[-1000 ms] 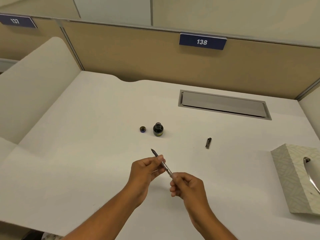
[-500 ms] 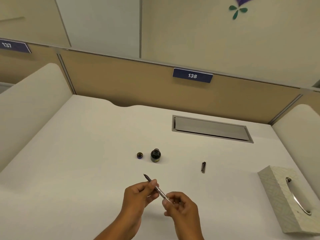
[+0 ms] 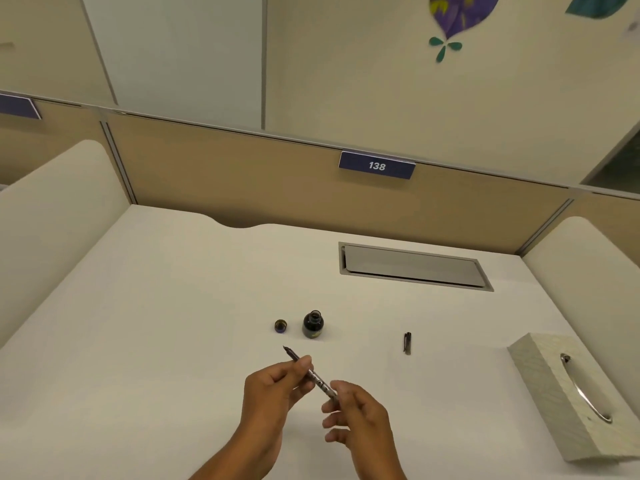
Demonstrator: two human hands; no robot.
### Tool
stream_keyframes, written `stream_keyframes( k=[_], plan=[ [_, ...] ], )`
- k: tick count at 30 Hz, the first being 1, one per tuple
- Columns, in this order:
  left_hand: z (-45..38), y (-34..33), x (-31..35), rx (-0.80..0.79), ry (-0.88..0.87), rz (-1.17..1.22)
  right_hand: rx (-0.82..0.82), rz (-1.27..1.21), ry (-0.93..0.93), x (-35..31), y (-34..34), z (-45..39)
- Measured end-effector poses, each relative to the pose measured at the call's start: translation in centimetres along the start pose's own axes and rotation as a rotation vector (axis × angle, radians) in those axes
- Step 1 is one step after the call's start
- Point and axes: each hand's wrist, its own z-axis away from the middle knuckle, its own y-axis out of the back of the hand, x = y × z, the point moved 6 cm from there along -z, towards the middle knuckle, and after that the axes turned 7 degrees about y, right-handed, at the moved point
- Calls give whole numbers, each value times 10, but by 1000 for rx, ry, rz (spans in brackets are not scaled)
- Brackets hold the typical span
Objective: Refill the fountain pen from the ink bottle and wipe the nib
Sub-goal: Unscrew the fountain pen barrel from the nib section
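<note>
Two hands: left hand (image 3: 273, 386) and right hand (image 3: 356, 415) both still pinching the fountain pen (image 3: 310, 374), just in front of the ink bottle (image 3: 313, 324)
change: basically none, only the view tipped upward
desk (image 3: 173, 323): white, bottle cap (image 3: 280, 326) left of bottle, pen cap (image 3: 407, 342) and tissue box (image 3: 568, 393) right

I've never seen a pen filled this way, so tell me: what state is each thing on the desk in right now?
Ink bottle: upright, open, lid off.
Bottle lid: on the desk beside the bottle, apart from it.
Pen: uncapped, held in the air, nib pointing toward the bottle.
Pen cap: lying on the desk, off the pen.
Left hand: gripping the pen near the nib.
Right hand: fingers on the pen's back end.
Tissue box: no tissue sticking out.
Desk hatch: closed.
</note>
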Motion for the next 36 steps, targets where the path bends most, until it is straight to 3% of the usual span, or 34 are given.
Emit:
stream_keyframes(
  k=[2, 7, 12, 18, 24, 30, 36],
  plan=[
    [0, 2, 2, 14, -9, -11, -16, 15, -36, 5, -4, 0],
    [-4, 6, 9, 1, -3, -8, 78, 157, 148, -4, -2, 1],
    [-7, 9, 10, 6, -5, 6, 37, 41, 43, -2, -10, 0],
    [-6, 10, 10, 2, -1, 11, 83, 157, 177, -6, -6, -1],
    [-5, 9, 10, 29, -39, 5, 15, -6, -5, -3, -16, -2],
    [-3, 8, 10, 21, -30, 15, 102, 151, 166, -8, -5, -4],
    [-2, 7, 9, 25, -38, 9, 30, 8, 49, -2, -9, -2]
  ],
)
